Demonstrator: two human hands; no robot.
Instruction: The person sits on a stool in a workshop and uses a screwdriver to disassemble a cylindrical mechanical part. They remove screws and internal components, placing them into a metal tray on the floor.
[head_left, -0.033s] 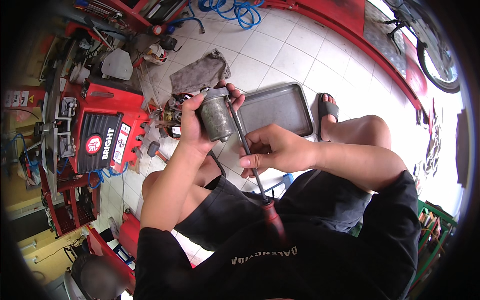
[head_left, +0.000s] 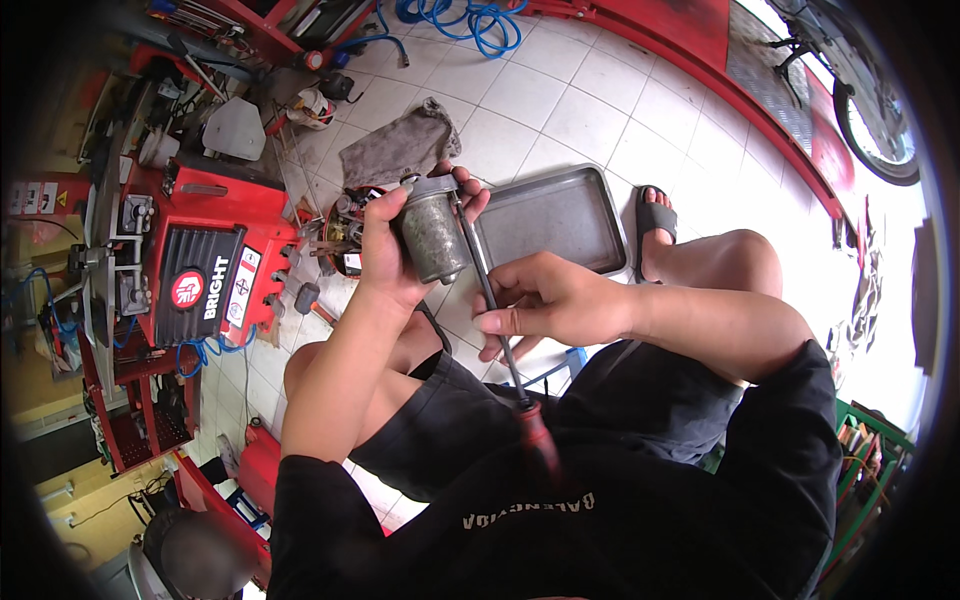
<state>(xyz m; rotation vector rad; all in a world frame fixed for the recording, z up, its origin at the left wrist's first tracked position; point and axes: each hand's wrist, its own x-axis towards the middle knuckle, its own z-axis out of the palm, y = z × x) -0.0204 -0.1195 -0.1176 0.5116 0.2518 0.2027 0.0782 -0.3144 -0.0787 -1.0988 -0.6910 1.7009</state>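
Upright in my left hand (head_left: 385, 250) is a starter motor (head_left: 435, 237), a grey, stained metal cylinder with an end cap on top. The thumb lies on its left side, and the fingers wrap behind and over the cap. Along its right side runs a long screwdriver (head_left: 538, 437) with a red handle, its tip up by the cap's edge. My right hand (head_left: 550, 295) pinches the shaft about midway between thumb and fingers. The handle hangs below, in front of my black shirt. Whether the tip sits in a screw is too small to tell.
A grey metal tray (head_left: 550, 225) lies on the tiles behind my right hand. Left of it are a grey rag (head_left: 400, 145), a container of small parts (head_left: 350, 225) and a hammer (head_left: 310, 298). A red machine (head_left: 205, 205) stands at left; a person (head_left: 205, 553) is at lower left.
The screwdriver's handle has shifted slightly up and left, and my right fingers have rolled a little on the shaft. My left hand and the starter motor stay in place.
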